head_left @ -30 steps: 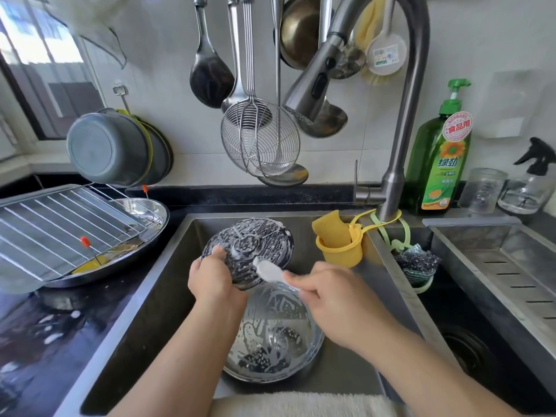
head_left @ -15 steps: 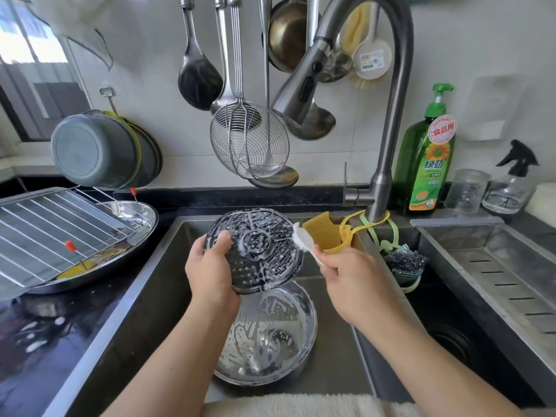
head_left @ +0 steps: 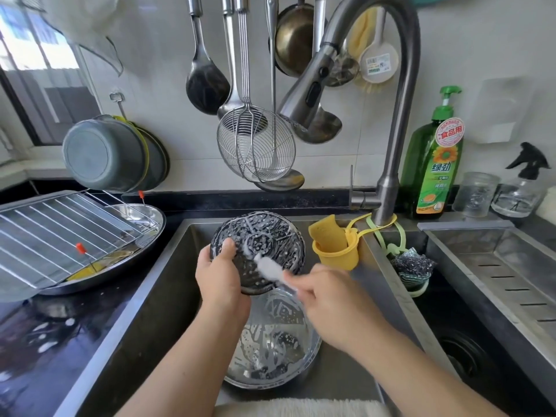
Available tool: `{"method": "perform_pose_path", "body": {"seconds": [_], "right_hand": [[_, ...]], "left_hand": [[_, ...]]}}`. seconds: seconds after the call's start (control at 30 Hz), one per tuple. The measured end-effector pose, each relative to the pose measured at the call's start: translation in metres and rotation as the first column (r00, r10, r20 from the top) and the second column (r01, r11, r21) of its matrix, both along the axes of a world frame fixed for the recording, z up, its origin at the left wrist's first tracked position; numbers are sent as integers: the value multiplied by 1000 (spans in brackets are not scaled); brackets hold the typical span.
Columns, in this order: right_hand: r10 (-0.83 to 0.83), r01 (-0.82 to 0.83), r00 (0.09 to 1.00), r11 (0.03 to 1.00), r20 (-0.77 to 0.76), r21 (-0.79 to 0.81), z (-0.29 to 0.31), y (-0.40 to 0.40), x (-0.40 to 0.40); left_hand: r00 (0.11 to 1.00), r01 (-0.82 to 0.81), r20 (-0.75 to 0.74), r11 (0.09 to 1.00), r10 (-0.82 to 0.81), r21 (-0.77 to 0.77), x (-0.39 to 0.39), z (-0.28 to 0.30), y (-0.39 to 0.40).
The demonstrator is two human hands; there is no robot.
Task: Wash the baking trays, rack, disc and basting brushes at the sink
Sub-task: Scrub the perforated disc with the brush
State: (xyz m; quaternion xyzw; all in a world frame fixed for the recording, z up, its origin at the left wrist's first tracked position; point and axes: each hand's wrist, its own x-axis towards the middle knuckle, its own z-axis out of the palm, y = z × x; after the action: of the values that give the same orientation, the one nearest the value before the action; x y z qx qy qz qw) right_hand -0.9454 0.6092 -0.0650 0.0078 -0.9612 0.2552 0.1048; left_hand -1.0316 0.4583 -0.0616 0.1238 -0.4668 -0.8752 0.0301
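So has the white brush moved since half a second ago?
Yes. The brush has come down and left from beside the yellow cup onto the soapy disc.

A home kitchen is showing here. Ladles [head_left: 207, 85] are hanging above the left hand [head_left: 221, 273], a steel sink [head_left: 168, 284] is lying beneath it, and dish soap [head_left: 433, 164] is standing beyond the right hand [head_left: 331, 305].

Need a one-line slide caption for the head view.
Left hand holds soapy perforated disc over sink; right hand scrubs it with white brush.
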Motion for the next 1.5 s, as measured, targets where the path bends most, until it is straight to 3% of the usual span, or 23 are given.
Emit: {"method": "perform_pose_path", "body": {"seconds": [0.1,0.23,0.4,0.53,0.67,0.73,0.83,0.97,1.07,1.2,1.27,1.37,1.5], "right_hand": [[-178,179,984,983,-24,50,0,19,-8],[71,-71,997,997,-24,-1,-2,-1,5],[-192,194,981,977,-30,92,0,27,-4],[93,-93,996,996,-5,-2,-4,-7,3],[-135,138,990,988,-43,62,-3,18,-10],[-121,123,992,991,-29,57,-4,20,-7],[6,-6,999,1000,-34,8,-3,2,0],[-147,153,984,987,-100,56,3,12,-9],[-140,151,981,985,-131,78,5,11,-5],[-324,335,937,939,-131,74,10,40,-12],[-306,310,947,950,-98,38,10,39,-11],[-106,105,991,994,-85,-14,8,10,-5],[-284,283,958,959,-45,-8,1,38,-17]], "left_hand": [[999,34,2,999,-34,23,5,1,5],[997,76,21,992,-78,99,6,-1,12],[992,84,69,963,-105,254,3,-2,7],[985,61,135,953,-105,296,-1,-3,9],[987,110,83,957,-136,269,0,-3,11],[986,124,74,958,-148,257,0,-3,12],[970,222,45,951,-237,213,4,-3,16],[894,448,5,894,-448,-18,13,-8,28],[840,524,-43,830,-540,-194,15,-11,30],[845,487,-43,802,-532,-347,13,-11,26],[847,485,-31,795,-530,-364,11,-12,25],[844,492,-17,787,-536,-372,10,-12,22],[886,429,12,809,-464,-402,9,-10,16]]}}
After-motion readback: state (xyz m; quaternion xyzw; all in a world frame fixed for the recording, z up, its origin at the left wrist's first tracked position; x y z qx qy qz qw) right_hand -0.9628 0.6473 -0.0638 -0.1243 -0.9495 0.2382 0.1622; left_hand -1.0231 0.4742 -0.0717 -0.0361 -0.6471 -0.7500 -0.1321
